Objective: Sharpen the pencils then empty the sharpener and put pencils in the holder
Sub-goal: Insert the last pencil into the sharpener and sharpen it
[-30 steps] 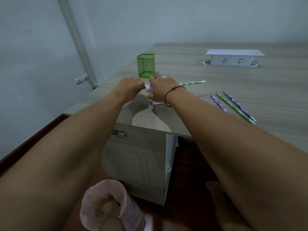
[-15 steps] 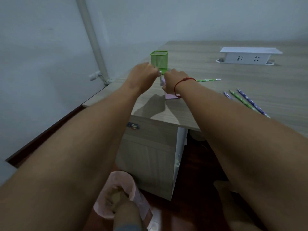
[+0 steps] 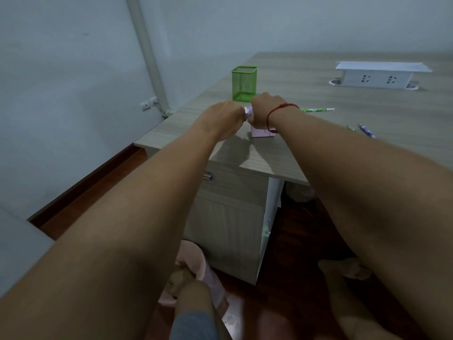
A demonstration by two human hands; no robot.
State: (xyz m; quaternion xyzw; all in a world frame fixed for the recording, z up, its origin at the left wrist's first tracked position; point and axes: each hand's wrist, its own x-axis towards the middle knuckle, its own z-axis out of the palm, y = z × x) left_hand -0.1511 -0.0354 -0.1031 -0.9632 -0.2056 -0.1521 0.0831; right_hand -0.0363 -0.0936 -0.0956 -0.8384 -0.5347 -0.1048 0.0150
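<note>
Feed shows the green holder (image 3: pixel 244 83) upright on the desk (image 3: pixel 318 148), near the desk's left corner, so I place everything else off it. The sharpener (image 3: pixel 262 132), a pink box, sits on the desk just in front of the holder, toward me. It's mostly covered. The right hand (image 3: pixel 263 110) lies over its top w/ fingers curled down round it, clamped on the body. The left hand (image 3: pixel 221 117) is front-left of the holder, fist closed, fingers wrapped on the crank knob (image 3: pixel 248 111), which shows white/purple btwn the two hands.

One green-white pencil (image 3: pixel 318 109) lies right of the holder, sticking out from behind the right wrist. I can't tell if its tip is in the sharpener bc the wrist hides it. There's a red string (image 3: pixel 278 111) round that wrist. Two more pencils (image 3: pixel 366 130) lie flat farther right of the holder, partly hidden by the right forearm.

The white socket box (image 3: pixel 382 74) is well right of the holder, approx same depth. The pink bin (image 3: pixel 198 261) is on the floor, well below & in front of the holder.
</note>
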